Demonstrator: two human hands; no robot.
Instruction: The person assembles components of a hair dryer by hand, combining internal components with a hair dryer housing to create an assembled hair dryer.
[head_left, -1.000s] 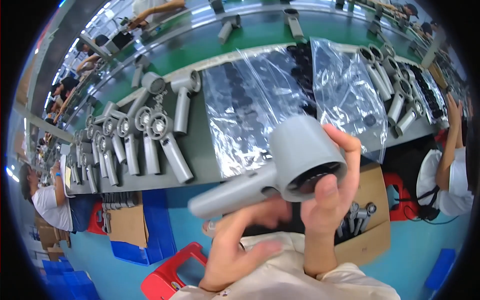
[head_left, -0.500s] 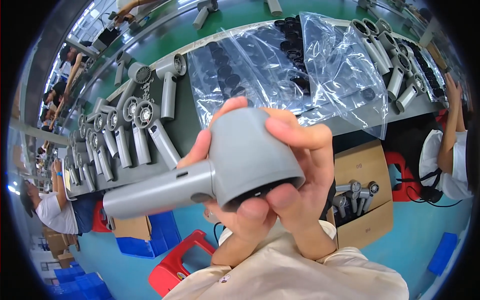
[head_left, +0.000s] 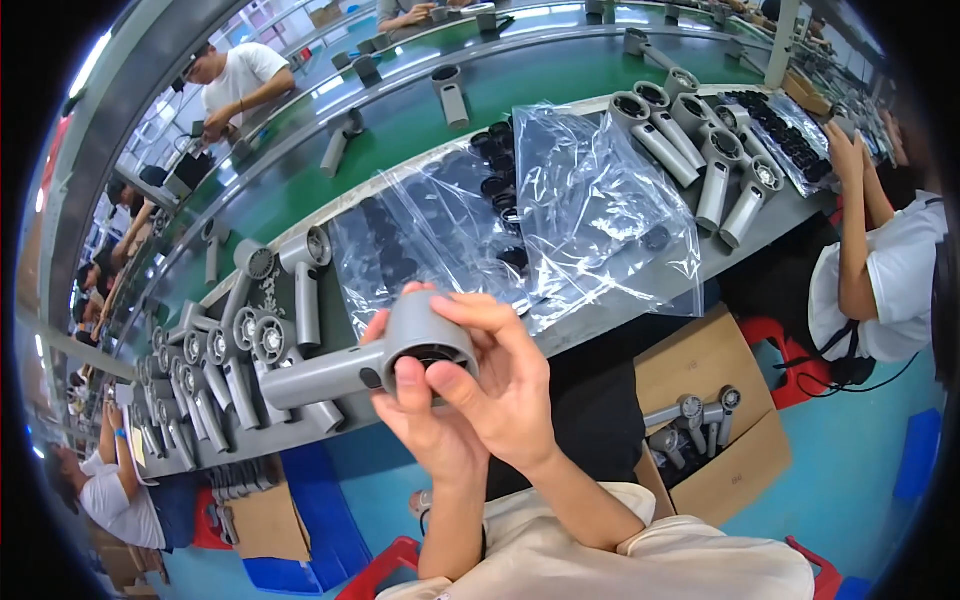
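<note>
Between both hands I hold a grey handheld fan (head_left: pixel 428 318), its handle pointing left and the dark open end of its head turned toward me. My left hand (head_left: pixel 428 432) is closed on the head from the left, thumb at the lower rim. My right hand (head_left: pixel 512 392) wraps the head's right side, fingers on top and thumb at the rim. Just beyond, transparent plastic bags (head_left: pixel 605 215) lie on the bench, with round black parts (head_left: pixel 497 187) in and beside them. More grey fans (head_left: pixel 270 338) crowd the bench to the left of my hands.
Behind the bench runs a green conveyor (head_left: pixel 400 140) carrying grey fan bodies. Further fans (head_left: pixel 715 180) lie at the bench's right. A cardboard box (head_left: pixel 735 470) of fans stands on the floor at right, near a person (head_left: pixel 880 270). Blue bins (head_left: pixel 320 520) and a red stool (head_left: pixel 380 570) are low left.
The fan and both hands now appear smaller, farther from the camera, and the open end faces me more. The view has shifted, showing more of the conveyor and the person across it.
</note>
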